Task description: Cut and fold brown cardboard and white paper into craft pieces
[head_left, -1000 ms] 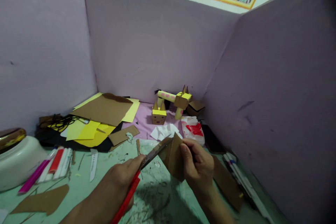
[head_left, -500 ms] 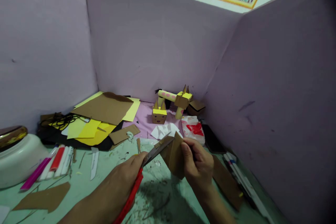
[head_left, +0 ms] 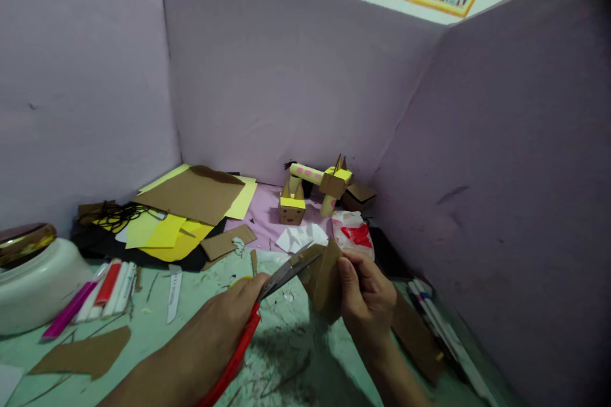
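Observation:
Red-handled scissors are in my left hand, their blades slightly parted and pointing up to the right. The blade tips reach the left edge of a folded piece of brown cardboard. My right hand pinches that cardboard by its right edge, thumb facing me, above the green table. Behind the cardboard lies crumpled white paper. Farther back stand a small cardboard box head with a yellow top and pointed ears, and a spotted yellow tube figure with a cardboard head.
Left on the table are markers, a cutter blade, a cardboard scrap and a white jar. Cardboard and yellow sheets are piled behind. A red-and-white packet and a cardboard strip lie right. Purple panels enclose the table.
The scissor blades have parted a little more at the cardboard's edge. My right hand and the cardboard have shifted slightly right, as the whole view has also shifted a little.

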`<state>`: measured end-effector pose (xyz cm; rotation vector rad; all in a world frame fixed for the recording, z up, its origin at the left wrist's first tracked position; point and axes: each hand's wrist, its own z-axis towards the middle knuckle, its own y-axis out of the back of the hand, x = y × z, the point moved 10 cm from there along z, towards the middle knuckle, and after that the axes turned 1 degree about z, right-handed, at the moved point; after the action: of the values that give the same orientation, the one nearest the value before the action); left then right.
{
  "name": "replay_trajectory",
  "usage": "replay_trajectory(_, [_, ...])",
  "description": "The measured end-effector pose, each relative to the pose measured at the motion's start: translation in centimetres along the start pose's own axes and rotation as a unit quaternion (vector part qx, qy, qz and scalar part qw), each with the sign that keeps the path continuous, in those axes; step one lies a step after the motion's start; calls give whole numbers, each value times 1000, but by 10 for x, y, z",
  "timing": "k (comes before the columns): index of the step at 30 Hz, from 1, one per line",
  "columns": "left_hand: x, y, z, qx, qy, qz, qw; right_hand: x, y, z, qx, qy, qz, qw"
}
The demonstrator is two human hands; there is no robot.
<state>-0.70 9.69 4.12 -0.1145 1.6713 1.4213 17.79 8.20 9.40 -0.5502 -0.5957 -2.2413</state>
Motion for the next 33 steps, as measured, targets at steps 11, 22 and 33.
replay_trajectory(11, [-8,4,0,-6,-15,18,1000,3,1,0,-10,10,-12,1000])
replay_trajectory(22, [-3,3,-1,-38,-62,49,996,11,-1,0,2,34,-5,999])
replay_trajectory(33, [-5,3,-2,-63,-102,-38,992,9,0,1,-1,27,2,1000])
